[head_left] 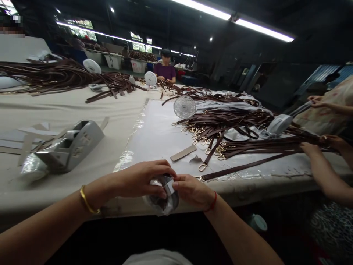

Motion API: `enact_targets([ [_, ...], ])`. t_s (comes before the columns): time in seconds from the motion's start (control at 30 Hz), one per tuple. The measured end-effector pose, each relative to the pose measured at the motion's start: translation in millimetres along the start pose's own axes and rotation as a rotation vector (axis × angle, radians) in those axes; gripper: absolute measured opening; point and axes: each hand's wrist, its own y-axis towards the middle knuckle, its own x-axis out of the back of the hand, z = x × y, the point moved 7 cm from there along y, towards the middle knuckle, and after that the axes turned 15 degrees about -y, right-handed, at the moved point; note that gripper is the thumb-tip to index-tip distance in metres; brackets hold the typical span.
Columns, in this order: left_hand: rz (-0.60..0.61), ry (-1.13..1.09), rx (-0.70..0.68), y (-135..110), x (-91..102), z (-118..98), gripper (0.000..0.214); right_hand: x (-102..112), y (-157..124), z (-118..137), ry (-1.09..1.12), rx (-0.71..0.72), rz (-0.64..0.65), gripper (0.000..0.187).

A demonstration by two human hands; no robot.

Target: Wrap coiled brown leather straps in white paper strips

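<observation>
Near the table's front edge I hold a rolled-up item in clear plastic point(164, 206), apparently a coiled dark strap. My left hand point(138, 180) wraps over its top and left side, fingers and thumb closed on it. My right hand point(194, 191) pinches a small white label point(170, 187) on the roll's right side. The fingers partly hide the roll, and glare blurs the plastic. Just beyond my hands lie a flat grey-brown card strip point(183, 153) and a brown leather strap point(242, 167).
A tape dispenser point(70, 147) and loose card strips point(26, 143) are on the left. Piled brown straps with gold clasps point(204, 140) cover the right side around a white fan point(184, 107). A co-worker's arms point(322, 169) reach in from the right. Another person point(165, 68) works across the table.
</observation>
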Motion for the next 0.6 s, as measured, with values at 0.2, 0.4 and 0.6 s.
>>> enact_targets([
  [0.2,0.006,-0.009,0.022,-6.5,-0.9,-1.4,0.027,-3.7,-1.0,4.9,-0.069,-0.02,0.022,0.04],
  [0.4,0.013,0.17,0.047,-3.5,-1.7,1.4,0.024,2.5,1.7,8.1,-0.222,-0.052,-0.023,0.042],
  [0.6,0.125,0.34,0.117,2.3,-5.3,8.1,0.023,0.7,3.0,8.8,-0.296,-0.035,0.029,0.043],
])
